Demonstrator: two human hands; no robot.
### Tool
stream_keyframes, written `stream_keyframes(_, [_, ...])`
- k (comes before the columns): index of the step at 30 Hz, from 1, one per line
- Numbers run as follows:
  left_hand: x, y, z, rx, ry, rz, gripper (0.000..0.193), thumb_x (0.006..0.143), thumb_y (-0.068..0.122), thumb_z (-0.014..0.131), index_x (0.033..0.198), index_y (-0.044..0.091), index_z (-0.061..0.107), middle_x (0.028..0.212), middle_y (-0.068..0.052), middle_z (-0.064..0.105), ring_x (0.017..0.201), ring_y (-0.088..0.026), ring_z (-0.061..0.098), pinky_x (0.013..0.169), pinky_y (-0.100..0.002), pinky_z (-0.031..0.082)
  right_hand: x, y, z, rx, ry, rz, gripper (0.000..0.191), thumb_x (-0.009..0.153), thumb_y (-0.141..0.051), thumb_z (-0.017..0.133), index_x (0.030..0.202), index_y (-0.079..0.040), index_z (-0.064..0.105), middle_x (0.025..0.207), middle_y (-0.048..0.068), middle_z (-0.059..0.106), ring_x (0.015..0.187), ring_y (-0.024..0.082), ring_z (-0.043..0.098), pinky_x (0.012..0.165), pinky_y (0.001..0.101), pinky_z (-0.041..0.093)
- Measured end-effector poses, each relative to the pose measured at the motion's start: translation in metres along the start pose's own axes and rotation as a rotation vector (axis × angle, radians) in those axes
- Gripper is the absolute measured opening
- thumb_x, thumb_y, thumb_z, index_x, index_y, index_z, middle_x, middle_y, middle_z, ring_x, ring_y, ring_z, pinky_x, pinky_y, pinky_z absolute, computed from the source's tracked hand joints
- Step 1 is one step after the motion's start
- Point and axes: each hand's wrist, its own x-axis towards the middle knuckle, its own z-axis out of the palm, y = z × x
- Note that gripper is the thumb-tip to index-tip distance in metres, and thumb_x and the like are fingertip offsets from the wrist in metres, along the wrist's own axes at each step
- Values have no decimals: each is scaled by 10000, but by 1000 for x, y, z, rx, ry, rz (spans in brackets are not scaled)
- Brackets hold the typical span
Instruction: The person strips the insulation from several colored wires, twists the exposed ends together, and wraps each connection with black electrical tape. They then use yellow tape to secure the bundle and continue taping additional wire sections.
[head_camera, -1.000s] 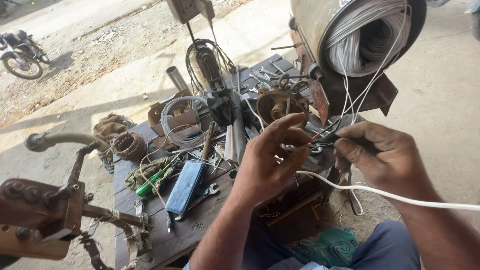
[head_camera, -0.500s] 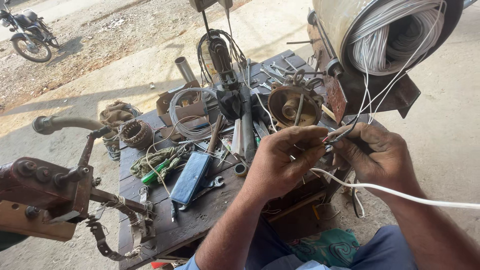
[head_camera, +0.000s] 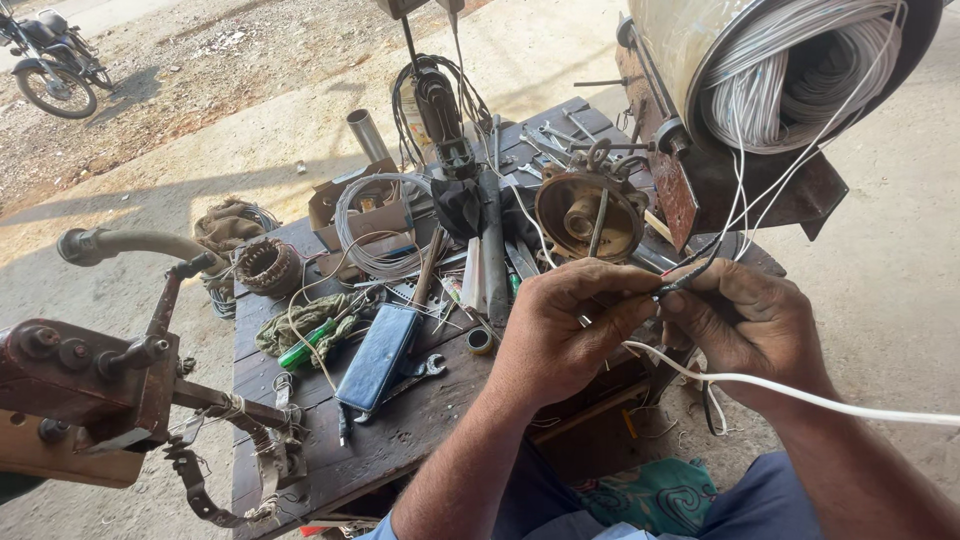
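My left hand (head_camera: 560, 330) and my right hand (head_camera: 745, 325) meet over the front edge of a dark wooden workbench (head_camera: 400, 440). Their fingertips pinch the same small bundle of thin wires (head_camera: 685, 280), dark at the joint. The thin white leads rise from there to a motor housing (head_camera: 800, 70) packed with a white wire winding. A thicker white cable (head_camera: 800, 395) runs from under my right hand off to the right.
A rusty round motor end cap (head_camera: 590, 215), a wire coil (head_camera: 375, 225), a blue phone (head_camera: 378, 355), spanners, a green screwdriver (head_camera: 305, 350) and a copper winding (head_camera: 268, 265) lie on the bench. A rusty hand-cranked machine (head_camera: 90, 375) stands at left. A motorcycle (head_camera: 50, 70) is parked far left.
The view has dropped and shifted a little. Both hands stay joined on the thin wires, fingers working at the joint; nothing else on the bench moved.
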Motion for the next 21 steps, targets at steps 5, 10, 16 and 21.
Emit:
stream_keyframes(5, [0,2,-1,103,25,87,198,952,40,726,1148,38,751,1042,-72,759,937,-132,757,823,-263,627,-5,5,-5,-48,-20,-26,126,944,-134,707,1014,-32,732,765,41,744,655,70,701,535,200,569])
stream_keyframes(10, [-2,1,4,145,72,120,172,904,-6,708,1073,14,730,970,-72,751,844,-117,752,743,-245,636,-18,14,-13,47,-87,40,210,899,-141,712,1070,-24,749,792,59,764,640,80,703,505,210,573])
stream_keyframes(16, [-1,-7,9,184,147,159,156,885,-23,706,1035,17,724,950,-68,745,822,-113,749,723,-246,638,-27,-1,-32,-81,-336,-153,172,934,-197,742,1045,-71,780,823,34,756,675,120,710,535,236,615])
stream_keyframes(21, [-7,-9,14,314,254,299,185,910,-1,722,1091,33,719,1003,-96,744,881,-176,767,772,-286,642,4,-57,-35,-423,-543,-303,285,947,-286,716,1127,-69,760,850,41,807,711,131,764,583,262,619])
